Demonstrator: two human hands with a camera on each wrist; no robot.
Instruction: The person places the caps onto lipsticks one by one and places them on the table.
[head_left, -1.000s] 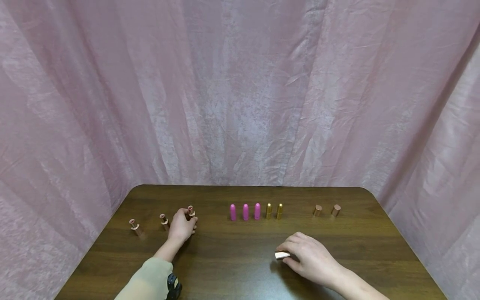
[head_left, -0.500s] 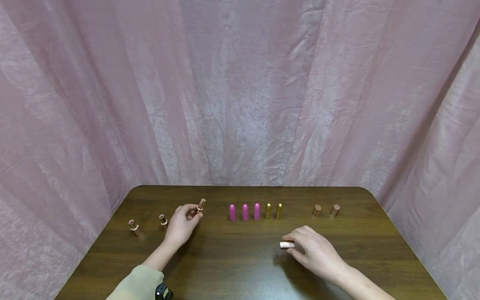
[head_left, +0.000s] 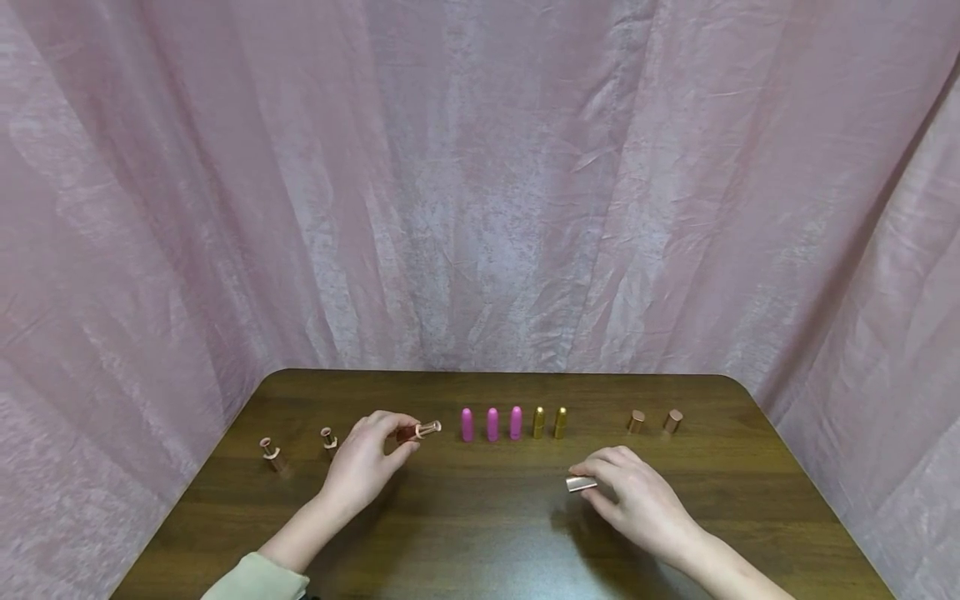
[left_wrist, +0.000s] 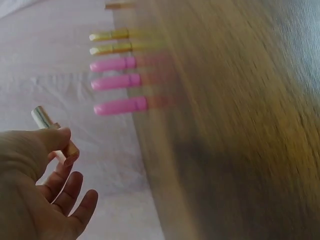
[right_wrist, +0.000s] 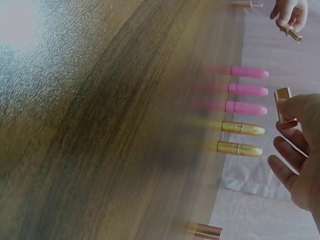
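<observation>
My left hand (head_left: 363,462) pinches an uncapped rose-gold lipstick tube (head_left: 428,429) between thumb and fingers, tilted so its narrow end points right. The left wrist view shows the same tube (left_wrist: 42,118) with the other fingers loosely bent below it. On the right, my right hand (head_left: 633,500) holds a rose-gold lipstick cap (head_left: 581,484) lying sideways at its fingertips, over the table. Seen from the right wrist, the cap (right_wrist: 283,95) is gripped by the thumb and a finger. Two more uncapped lipstick tubes (head_left: 272,454) stand upright to the left of my left hand.
Several pink bullet-shaped tubes (head_left: 492,425) and two gold ones (head_left: 538,422) stand in a row at the middle back of the wooden table (head_left: 465,533). Two rose-gold caps (head_left: 636,421) stand at the back right. A pink curtain (head_left: 480,208) hangs behind the table.
My left hand has lifted its lipstick tube, moved it right and tipped it from upright to nearly sideways. My right hand, with the cap, has shifted slightly away and right.
</observation>
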